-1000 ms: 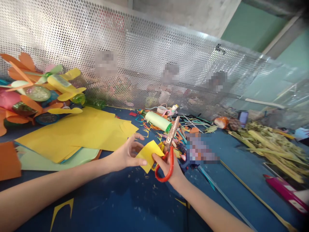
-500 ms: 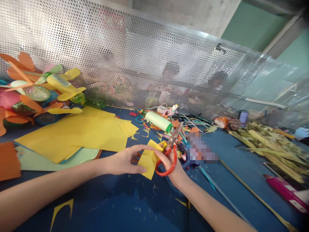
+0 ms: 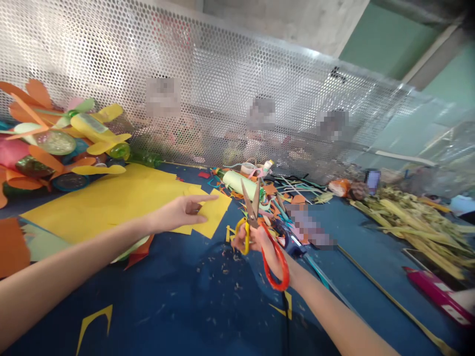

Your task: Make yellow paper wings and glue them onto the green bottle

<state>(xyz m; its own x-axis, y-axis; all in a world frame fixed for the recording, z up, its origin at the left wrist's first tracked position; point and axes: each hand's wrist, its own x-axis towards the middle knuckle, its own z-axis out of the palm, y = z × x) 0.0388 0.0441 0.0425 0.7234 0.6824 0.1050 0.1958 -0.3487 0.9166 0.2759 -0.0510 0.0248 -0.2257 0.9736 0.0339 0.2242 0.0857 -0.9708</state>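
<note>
My left hand [image 3: 181, 213] is closed on a small piece of yellow paper [image 3: 213, 215], gripped at its left side between thumb and fingers. My right hand [image 3: 265, 247] grips a pair of scissors [image 3: 253, 217] with one red and one yellow handle loop. The blades stand apart and point away from me, a short way right of the paper without touching it. Larger sheets of yellow paper [image 3: 111, 202] lie on the blue table [image 3: 178, 306], behind and left of my left hand.
Flower-like paper and bottle crafts [image 3: 55, 143] are heaped at the left. A green paper-wrapped bottle [image 3: 237, 183] lies among scraps near the perforated metal screen [image 3: 222, 84]. Dry husks [image 3: 415, 222] and a magenta object [image 3: 434, 294] lie to the right. People sit behind the screen.
My left hand has moved left and away from me with the yellow paper. The scissors have come off the paper, turned to point forward, and their blades have spread apart.
</note>
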